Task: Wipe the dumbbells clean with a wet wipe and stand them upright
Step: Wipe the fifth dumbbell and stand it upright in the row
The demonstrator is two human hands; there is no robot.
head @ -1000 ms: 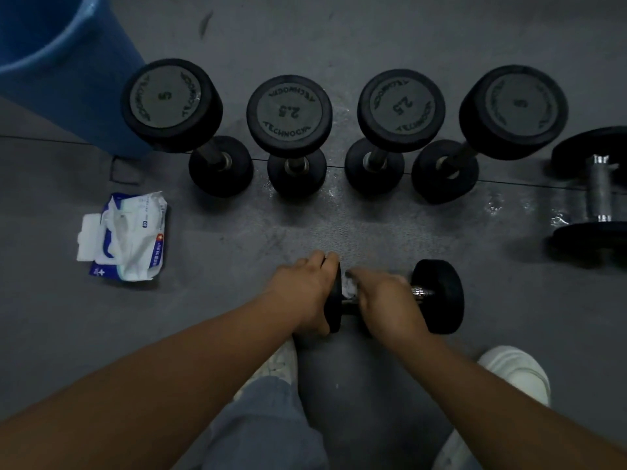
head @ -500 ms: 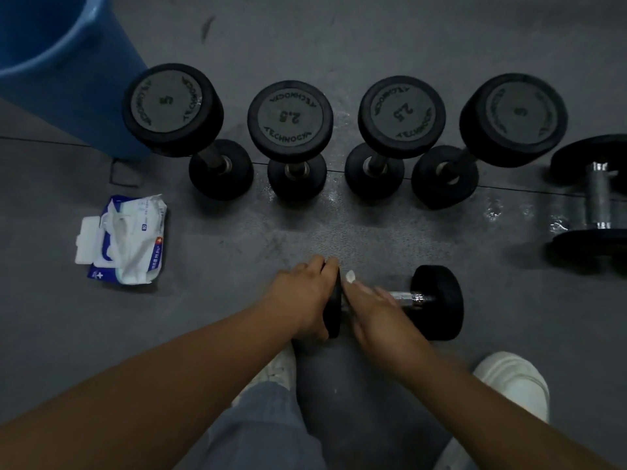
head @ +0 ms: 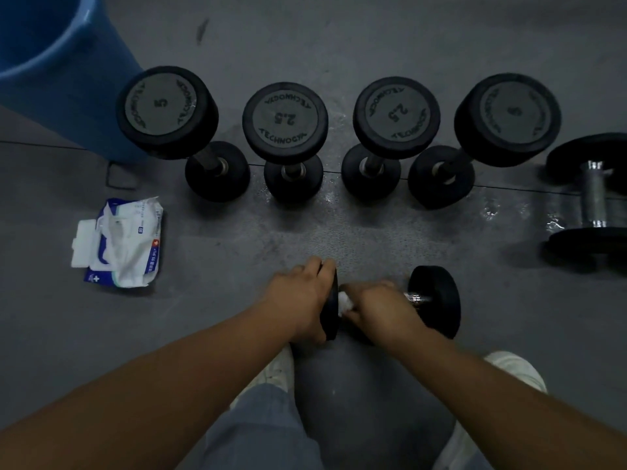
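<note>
A: Hands?
B: Right hand [head: 380, 307] is clenched round the chrome handle, with a crumpled white wet wipe [head: 345, 300] bunched in it. Left hand [head: 300, 300] grips the left head of the small black rubber dumbbell [head: 436, 300], which lies on the grey floor mat [head: 220, 300].
A: Beyond?
B: Row of four black upright dumbbells [head: 285, 120] behind. White-and-blue wipe pack [head: 122, 242] to the left. Blue plastic bucket [head: 51, 62] far left.
</note>
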